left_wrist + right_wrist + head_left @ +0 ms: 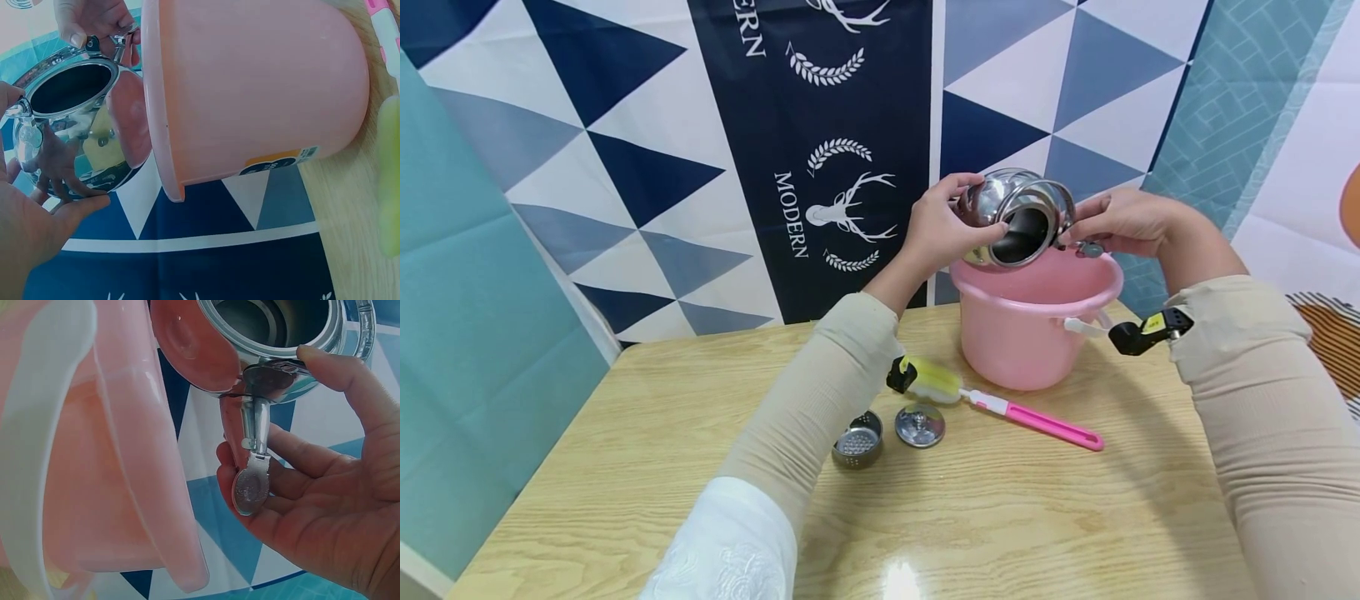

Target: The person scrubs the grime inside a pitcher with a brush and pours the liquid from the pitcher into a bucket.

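A shiny steel teapot [985, 200] is held tilted over the pink bucket [1018, 342], its dark round mouth facing me and no lid on it. My left hand [943, 223] grips the body on the left, with the thumb near the mouth. On the other side my right hand [1127, 221] holds it by the spout. The right wrist view shows the thumb of that hand [337, 462] at the mouth's rim and its fingers under the spout with its small flap [252, 487]. In the left wrist view the teapot [81, 150] hangs beside the bucket's rim.
A bottle brush [1037, 418] with a yellow head and pink handle lies in front of the bucket. Nearer to me are a round steel lid [920, 426] and a perforated steel strainer [859, 442], partly behind my left sleeve. A patterned curtain [647, 167] hangs behind the wooden table [1000, 517].
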Demonstrator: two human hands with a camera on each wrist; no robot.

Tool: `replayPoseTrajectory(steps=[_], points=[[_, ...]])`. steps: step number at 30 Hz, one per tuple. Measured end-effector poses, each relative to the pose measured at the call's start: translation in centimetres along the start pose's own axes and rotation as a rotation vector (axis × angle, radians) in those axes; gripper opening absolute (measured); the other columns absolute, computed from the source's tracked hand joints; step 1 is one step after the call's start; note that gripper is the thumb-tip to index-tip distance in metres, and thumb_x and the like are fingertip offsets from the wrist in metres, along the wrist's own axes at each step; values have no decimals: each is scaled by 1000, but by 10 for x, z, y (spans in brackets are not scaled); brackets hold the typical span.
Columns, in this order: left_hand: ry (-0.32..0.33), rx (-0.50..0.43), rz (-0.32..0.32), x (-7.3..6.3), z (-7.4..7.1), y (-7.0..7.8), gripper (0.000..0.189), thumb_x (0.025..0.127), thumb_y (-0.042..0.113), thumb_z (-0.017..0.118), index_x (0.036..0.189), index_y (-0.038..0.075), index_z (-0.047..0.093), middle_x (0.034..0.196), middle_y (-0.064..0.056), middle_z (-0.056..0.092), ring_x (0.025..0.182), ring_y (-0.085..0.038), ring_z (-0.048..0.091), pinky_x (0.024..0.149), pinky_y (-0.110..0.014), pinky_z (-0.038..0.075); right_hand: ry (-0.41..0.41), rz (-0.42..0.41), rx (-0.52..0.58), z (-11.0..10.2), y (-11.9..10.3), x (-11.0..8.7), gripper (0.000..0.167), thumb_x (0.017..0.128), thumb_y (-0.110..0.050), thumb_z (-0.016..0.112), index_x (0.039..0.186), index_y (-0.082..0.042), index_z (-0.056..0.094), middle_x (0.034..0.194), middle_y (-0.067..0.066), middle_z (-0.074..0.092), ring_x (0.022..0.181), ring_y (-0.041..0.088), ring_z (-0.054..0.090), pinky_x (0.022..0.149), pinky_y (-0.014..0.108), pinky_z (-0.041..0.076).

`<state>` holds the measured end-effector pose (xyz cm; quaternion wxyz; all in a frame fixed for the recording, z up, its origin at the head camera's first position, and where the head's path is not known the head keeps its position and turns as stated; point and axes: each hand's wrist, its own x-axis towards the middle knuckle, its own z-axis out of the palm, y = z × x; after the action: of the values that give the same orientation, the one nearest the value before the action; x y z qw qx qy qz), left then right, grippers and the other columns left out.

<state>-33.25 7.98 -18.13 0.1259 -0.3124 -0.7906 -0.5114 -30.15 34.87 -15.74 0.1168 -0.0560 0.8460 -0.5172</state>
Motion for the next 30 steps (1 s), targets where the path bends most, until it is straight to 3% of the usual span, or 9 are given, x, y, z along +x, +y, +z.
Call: replayPoseTrajectory(steps=[14,30], points=[[-15,43,57,-2,0,3,65,74,23,84,130,14,55,128,-3,56,107,-11,57,80,-15,48,6,-27,-43,1,-1,-4,16,91,-7,67,99,-20,73,99,-1,67,96,18,61,84,34,53],[-26,115,81,-3,1,5,66,74,26,83,132,14,54,126,-3,53,110,-11,49,80,-14,47,11,-43,-53,4,0,-6,16,90,-5,68,99,-18,72,95,0,69,93,21,61,82,34,53]])
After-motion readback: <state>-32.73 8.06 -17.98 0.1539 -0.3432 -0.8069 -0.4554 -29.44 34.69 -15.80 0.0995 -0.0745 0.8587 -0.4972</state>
